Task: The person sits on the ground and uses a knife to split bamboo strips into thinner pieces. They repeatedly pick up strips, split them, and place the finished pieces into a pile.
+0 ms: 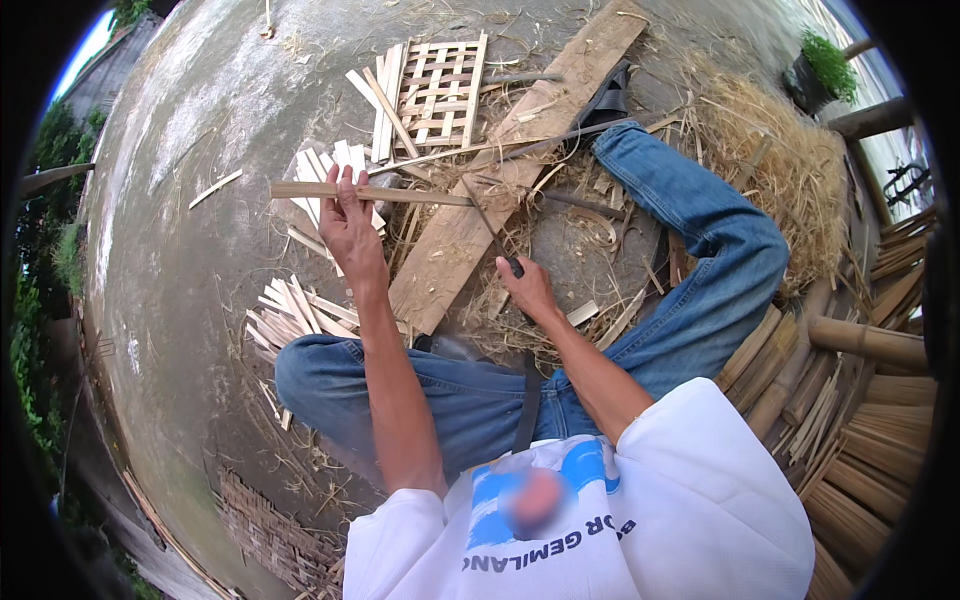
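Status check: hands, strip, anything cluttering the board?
Left hand holds flat strip. Right hand grips knife, blade at strip's right end. Shavings litter board.

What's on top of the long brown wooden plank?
Fine tan shavings lie on the plank. A long thin tan strip, a wider flat wooden strip and a thin dark knife blade overlap it; contact unclear. Wood beneath these is hidden.

I see the left hand (348, 225) holding a flat wooden strip (420, 196), while the right hand (530, 290) grips a knife (488, 222), its blade at the strip's right end, over a slanting plank (436, 275). Through my remote feed, a lattice panel (475, 90) lies beyond, shavings (800, 190) heaped far right.
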Demonstrator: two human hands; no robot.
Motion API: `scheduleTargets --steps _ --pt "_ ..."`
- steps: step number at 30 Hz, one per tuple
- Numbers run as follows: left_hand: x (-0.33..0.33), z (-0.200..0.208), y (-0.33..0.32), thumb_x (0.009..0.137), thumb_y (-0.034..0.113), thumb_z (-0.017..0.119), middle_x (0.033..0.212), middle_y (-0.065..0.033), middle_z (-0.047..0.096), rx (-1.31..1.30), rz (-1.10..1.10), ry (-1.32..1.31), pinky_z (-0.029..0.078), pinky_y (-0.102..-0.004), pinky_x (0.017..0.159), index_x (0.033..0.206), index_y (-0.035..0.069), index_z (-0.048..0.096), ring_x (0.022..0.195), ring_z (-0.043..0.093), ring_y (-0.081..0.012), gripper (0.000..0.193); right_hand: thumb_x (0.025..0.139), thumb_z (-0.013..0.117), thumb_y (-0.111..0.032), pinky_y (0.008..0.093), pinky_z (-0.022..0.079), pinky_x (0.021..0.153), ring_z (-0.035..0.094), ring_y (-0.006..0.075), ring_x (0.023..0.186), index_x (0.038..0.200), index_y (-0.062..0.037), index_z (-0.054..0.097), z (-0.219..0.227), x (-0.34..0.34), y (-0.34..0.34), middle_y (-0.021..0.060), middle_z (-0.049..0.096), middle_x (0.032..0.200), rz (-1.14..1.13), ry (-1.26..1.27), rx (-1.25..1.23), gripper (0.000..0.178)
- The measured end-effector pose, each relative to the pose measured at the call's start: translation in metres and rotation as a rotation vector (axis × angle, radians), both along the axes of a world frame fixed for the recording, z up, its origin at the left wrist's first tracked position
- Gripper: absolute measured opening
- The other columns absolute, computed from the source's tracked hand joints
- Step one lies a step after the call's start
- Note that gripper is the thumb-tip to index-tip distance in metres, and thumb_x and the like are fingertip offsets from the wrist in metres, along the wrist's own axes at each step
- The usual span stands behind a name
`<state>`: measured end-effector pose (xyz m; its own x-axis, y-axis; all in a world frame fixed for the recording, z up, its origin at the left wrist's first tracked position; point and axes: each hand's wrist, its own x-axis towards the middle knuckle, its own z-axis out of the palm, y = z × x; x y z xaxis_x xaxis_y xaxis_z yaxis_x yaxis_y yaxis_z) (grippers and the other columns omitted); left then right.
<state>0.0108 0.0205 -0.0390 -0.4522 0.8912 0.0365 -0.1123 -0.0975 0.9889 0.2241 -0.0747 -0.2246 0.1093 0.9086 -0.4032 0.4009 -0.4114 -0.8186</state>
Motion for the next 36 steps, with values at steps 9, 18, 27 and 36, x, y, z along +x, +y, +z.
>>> scheduleTargets --steps 9,18,27,36 --pt "0.031 -0.043 0.014 0.107 0.024 0.05 0.088 -0.0054 0.063 -0.026 -0.236 0.162 0.057 -0.0285 0.076 0.132 -0.002 0.053 0.08 0.065 -0.0127 0.037 0.09 0.071 -0.04 0.0312 0.047 0.047 0.06 0.013 0.05 0.09 -0.0033 0.058 0.028 0.004 0.006 0.0028 0.057 0.067 0.108 0.253 -0.039 0.039" --pt "0.06 0.023 -0.027 0.104 0.03 0.058 0.079 0.0011 0.051 -0.271 -0.491 -0.28 0.032 -0.0177 0.04 0.117 0.003 0.056 0.049 0.041 -0.0031 0.03 0.081 0.069 -0.034 0.0441 0.049 0.061 0.065 0.0346 0.065 0.08 -0.0036 0.064 0.153 0.035 0.076 0.0157 0.063 0.066 0.05 -0.068 0.349 0.031" --pt "0.08 0.039 -0.037 0.103 0.016 0.054 0.073 0.0022 0.05 -0.355 -0.522 -0.087 0.026 -0.0207 0.039 0.105 0.002 0.055 0.045 0.036 -0.0018 0.015 0.077 0.077 -0.031 0.045 0.052 0.061 0.067 0.0361 0.07 0.082 -0.0096 0.065 0.17 0.058 0.099 0.0143 0.066 0.072 0.34 -0.45 0.639 0.025" --pt "0.071 0.044 -0.043 0.105 0.021 0.054 0.072 0.0032 0.049 -0.446 -0.594 -0.099 0.028 -0.0199 0.041 0.112 0.001 0.059 0.048 0.037 -0.0013 0.022 0.079 0.073 -0.033 0.0441 0.053 0.066 0.069 0.035 0.077 0.089 -0.0106 0.07 0.139 0.086 0.162 0.0143 0.069 0.074 0.253 -0.605 0.489 0.024"
